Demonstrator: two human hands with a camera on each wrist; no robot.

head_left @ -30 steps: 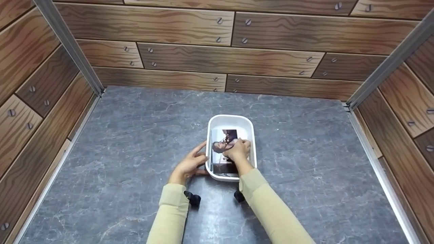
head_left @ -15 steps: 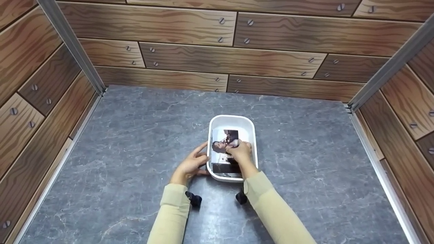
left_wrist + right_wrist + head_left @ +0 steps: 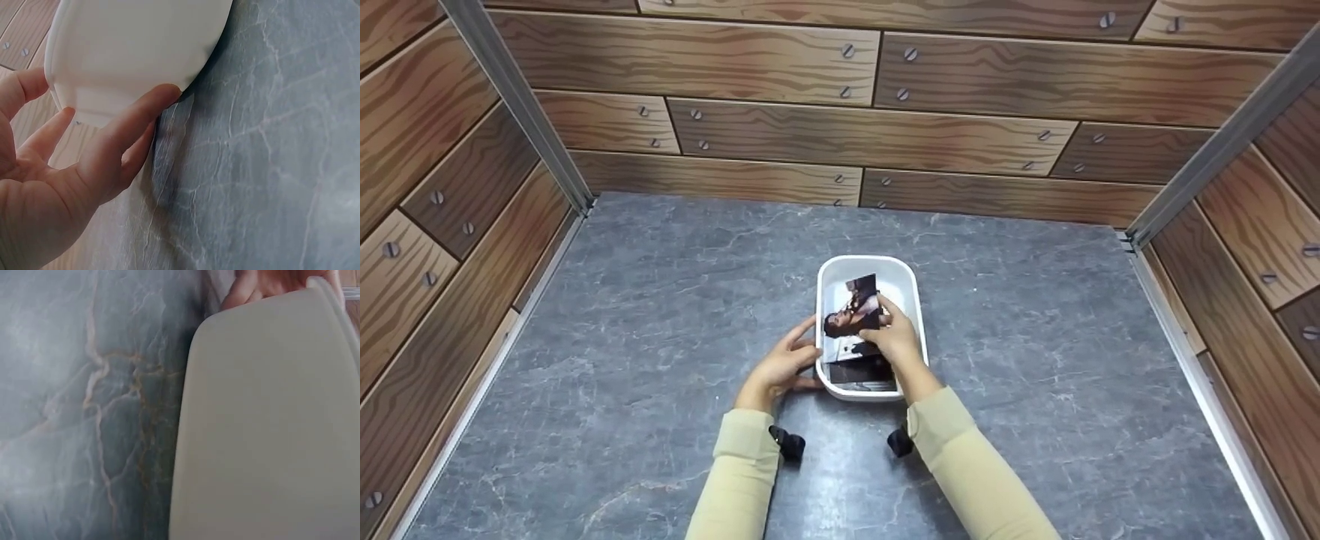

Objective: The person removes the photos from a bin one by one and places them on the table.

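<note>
The person's right hand is pinching a printed photo between thumb and fingers, holding it tilted up out of a white oval tub, so the far edge of the photo is standing clear of the tub's floor while its near end is still sitting low inside. More dark prints are lying flat in the near end of the tub, partly under that hand (how many, I cannot tell from here).

The left hand is resting against the tub's left wall, fingers fairly straight and spread, steadying it rather than gripping it. The left wrist view is showing this close up: the fingertips are pressing on the tub's smooth white outside where it meets the grey marbled tabletop, with the thumb lying along the upper wall.

The right wrist view is giving little: the tub's pale side is filling most of it, with a bit of the other hand peeking past the top edge.

The tub is sitting near the middle of the tabletop, well apart from the wood-patterned panels enclosing it on three sides. Both arms are wearing pale yellow sleeves, each with a small black camera mount at the wrist.
</note>
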